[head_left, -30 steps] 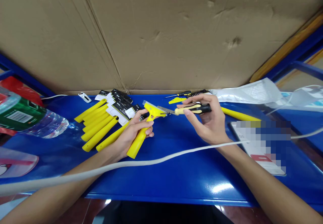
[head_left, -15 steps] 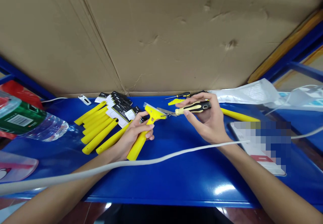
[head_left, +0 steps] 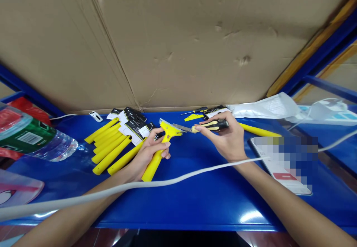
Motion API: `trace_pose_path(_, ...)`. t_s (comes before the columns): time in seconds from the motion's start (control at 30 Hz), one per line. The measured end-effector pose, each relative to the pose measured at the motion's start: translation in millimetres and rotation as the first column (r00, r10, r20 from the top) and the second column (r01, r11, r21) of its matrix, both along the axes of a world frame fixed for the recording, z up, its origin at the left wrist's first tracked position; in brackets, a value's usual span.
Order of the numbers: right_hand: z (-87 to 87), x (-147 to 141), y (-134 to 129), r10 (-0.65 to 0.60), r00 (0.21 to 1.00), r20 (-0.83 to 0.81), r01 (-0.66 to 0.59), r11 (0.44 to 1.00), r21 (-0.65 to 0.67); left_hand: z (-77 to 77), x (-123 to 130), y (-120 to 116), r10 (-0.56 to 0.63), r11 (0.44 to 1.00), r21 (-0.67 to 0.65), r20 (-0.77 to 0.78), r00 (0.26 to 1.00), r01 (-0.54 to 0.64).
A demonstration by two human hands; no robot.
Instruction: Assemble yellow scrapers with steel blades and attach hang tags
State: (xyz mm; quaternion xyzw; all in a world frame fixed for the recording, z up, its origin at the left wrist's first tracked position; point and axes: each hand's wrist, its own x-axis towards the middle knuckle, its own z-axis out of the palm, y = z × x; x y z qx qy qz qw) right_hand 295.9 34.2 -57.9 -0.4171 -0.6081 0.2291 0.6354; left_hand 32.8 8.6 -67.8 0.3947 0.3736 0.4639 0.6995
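Yellow plastic scraper sits closed in the left hand, which wraps its handle; the long axis runs from mid-bench up and to the right, toward the far edge, with the wide head pointing away from the person; the right hand pinches a black-and-yellow screwdriver between thumb and fingers; its shaft lies nearly level, pointing left at the head; the tip touches the head or sits just beside it, though this view cannot settle which; the left hand is the nearer to the scraper, the right reaching it only through the tool; behind the left hand, more yellow handles lie fanned on the blue bench, with card-backed packs beyond them; a small screwdriver lies by the far edge; a white cable runs across the left forearm.
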Motion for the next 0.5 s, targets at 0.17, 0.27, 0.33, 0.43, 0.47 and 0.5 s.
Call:
trace_pose_path(0.17, 6.1, 4.3, -1.7, -0.172, 0.976, 0.134, 0.167, 0.985, 0.048, 1.8, 2.8, -3.4, 0.008, 0.998, 0.059, -0.009, 1.000, -0.007)
trace_pose_path(0.27, 3.2, 5.3, -2.3, -0.185, 0.961, 0.204, 0.182, 0.983, 0.031, 1.8, 2.1, -3.5, 0.031, 0.993, 0.116, -0.026, 0.999, -0.028)
trace_pose_path(0.33, -0.5, 4.9, -1.8, -0.126, 0.971, 0.202, 0.137, 0.990, -0.044, 0.8, 1.0, -2.8, 0.052, 0.985, 0.165, -0.050, 0.997, -0.044)
trace_pose_path(0.43, -3.2, 4.1, -1.4, -0.061, 0.978, 0.202, 0.086, 0.990, -0.116, -1.4, -0.4, -1.4, 0.073, 0.970, 0.237, -0.092, 0.993, -0.049)
trace_pose_path(0.47, -2.6, 4.0, -1.7, -0.052, 0.974, 0.221, 0.080, 0.990, -0.119, -2.0, -0.9, -0.9, 0.083, 0.965, 0.258, -0.101, 0.991, -0.054)
trace_pose_path(0.5, -1.3, 4.0, -2.3, -0.034, 0.968, 0.248, 0.064, 0.992, -0.112, -2.3, -1.3, -0.2, 0.096, 0.959, 0.276, -0.104, 0.990, -0.064)
